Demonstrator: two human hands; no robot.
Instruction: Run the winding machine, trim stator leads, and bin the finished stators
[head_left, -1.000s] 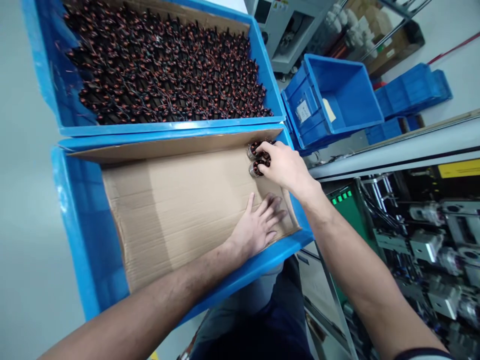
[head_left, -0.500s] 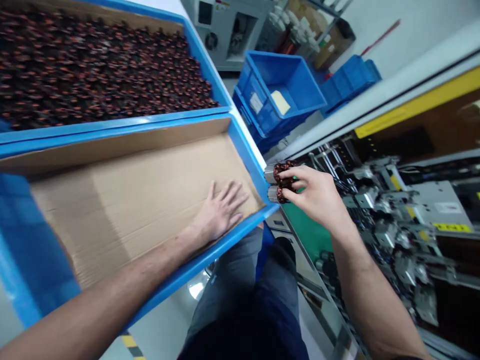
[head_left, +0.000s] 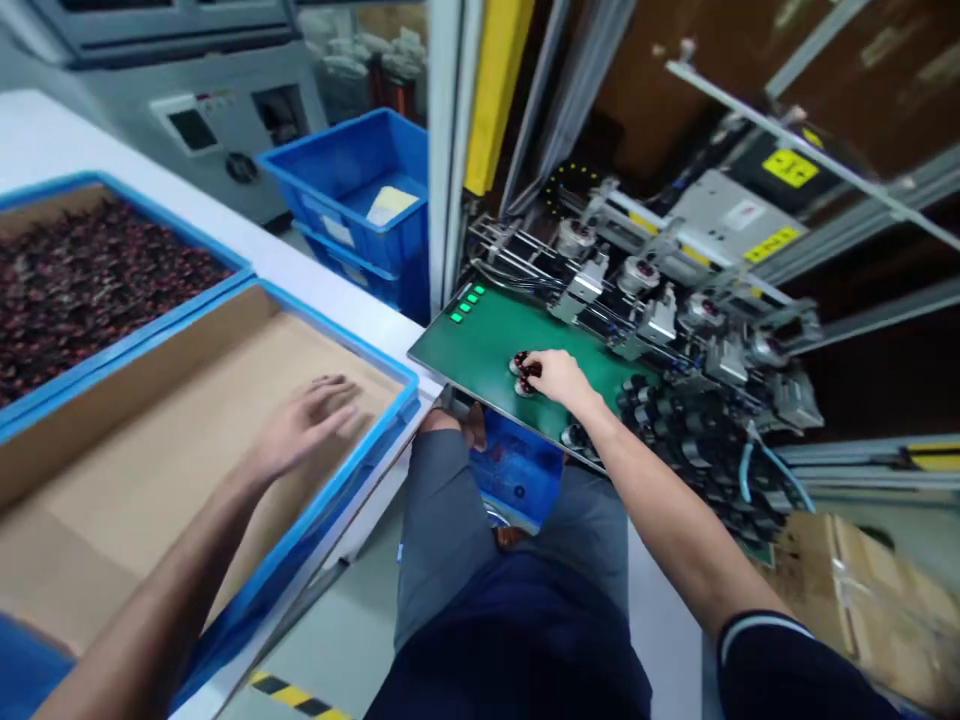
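Note:
My right hand pinches a pair of copper-wound motor armatures by their winding ends, low over the green work surface. I cannot tell whether the armatures touch that surface. Fingers spread and holding nothing, my left hand is over the cardboard bottom of a blue tray; its fingertips are slightly blurred. Dark parts with metal cores crowd the right side of the green surface, close to my right forearm.
A second blue tray full of armatures stands at the far left. Behind the green surface is a machine with a row of metal fixtures. Stacked blue bins stand beyond the frame post. A cardboard box sits at lower right.
The view has swung right toward the machine. My right hand has carried the armatures from beside the tray's corner to over the green surface. My left hand has lifted off the cardboard.

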